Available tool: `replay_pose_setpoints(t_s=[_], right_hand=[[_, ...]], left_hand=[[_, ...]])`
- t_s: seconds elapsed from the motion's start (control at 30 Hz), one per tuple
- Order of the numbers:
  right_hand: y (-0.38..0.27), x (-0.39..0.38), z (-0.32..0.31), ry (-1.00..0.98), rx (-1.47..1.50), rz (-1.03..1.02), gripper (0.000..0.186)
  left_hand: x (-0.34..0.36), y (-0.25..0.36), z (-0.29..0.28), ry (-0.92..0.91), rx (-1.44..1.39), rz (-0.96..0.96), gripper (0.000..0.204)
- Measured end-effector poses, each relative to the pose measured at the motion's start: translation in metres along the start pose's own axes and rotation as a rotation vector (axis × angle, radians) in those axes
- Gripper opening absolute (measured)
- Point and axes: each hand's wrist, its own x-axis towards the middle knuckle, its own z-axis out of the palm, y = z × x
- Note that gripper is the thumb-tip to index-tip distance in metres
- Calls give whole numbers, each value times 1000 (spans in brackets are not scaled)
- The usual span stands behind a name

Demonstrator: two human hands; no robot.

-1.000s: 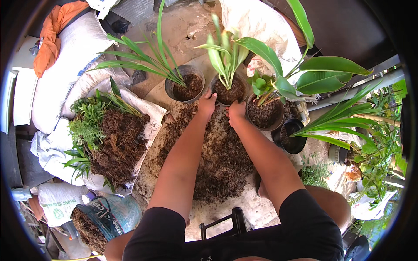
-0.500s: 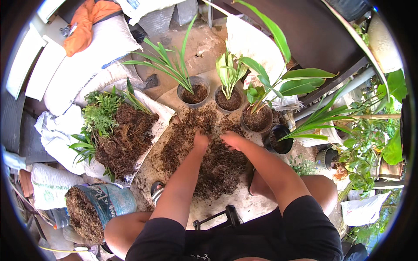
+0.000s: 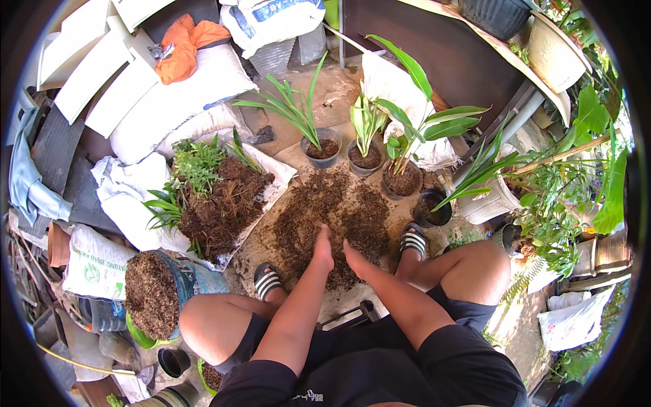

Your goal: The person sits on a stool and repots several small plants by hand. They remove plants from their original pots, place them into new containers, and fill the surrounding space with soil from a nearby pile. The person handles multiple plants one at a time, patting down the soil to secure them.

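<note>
Loose dark soil [image 3: 305,216] is spread over a pale sheet on the ground before me. Low over the near part of it, my left hand [image 3: 324,247] is held edge-on with fingers stretched out. My right hand [image 3: 355,258] faces it, also flat, with a narrow gap between the two. Neither hand holds anything; whether they touch the soil I cannot tell. Beyond the soil stand potted plants: a long-leaved one in a grey pot [image 3: 324,162], a pale-leaved one in a pot [image 3: 363,170], a broad-leaved one [image 3: 451,127], and a black pot [image 3: 439,216] with strap leaves.
At left, uprooted plants with a root clump [image 3: 220,210] lie on a white sack. A tipped blue bucket [image 3: 203,279] of brown growing mix stands by my left knee. Striped sandals [image 3: 270,279] flank the soil. Stuffed sacks [image 3: 196,85] and an orange cloth [image 3: 186,51] sit behind.
Both hands have drawn back toward me across the soil, and their curled fingers have straightened. The whole view has shifted, showing more of my legs and both sandals.
</note>
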Motion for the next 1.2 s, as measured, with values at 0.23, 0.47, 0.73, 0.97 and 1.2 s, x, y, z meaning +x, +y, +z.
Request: replay_pose_setpoints(t_s=[0.23, 0.47, 0.73, 0.97, 1.2], right_hand=[[-19, -8, -4, -194, -113, -865, 73], [-81, -130, -78, -8, -1775, -226, 61], [-112, -257, -109, 96, -1085, -975, 57], [-93, -253, -133, 271, -1402, -828, 62], [-113, -249, -158, -51, -1216, -707, 64]], left_hand=[[-15, 18, 26, -238, -479, -236, 90], [-22, 41, -7, 47, -594, -38, 63], [56, 63, -3, 55, 145, -142, 32], [184, 140, 36, 132, 716, 148, 61], [269, 188, 105, 309, 342, 17, 69]])
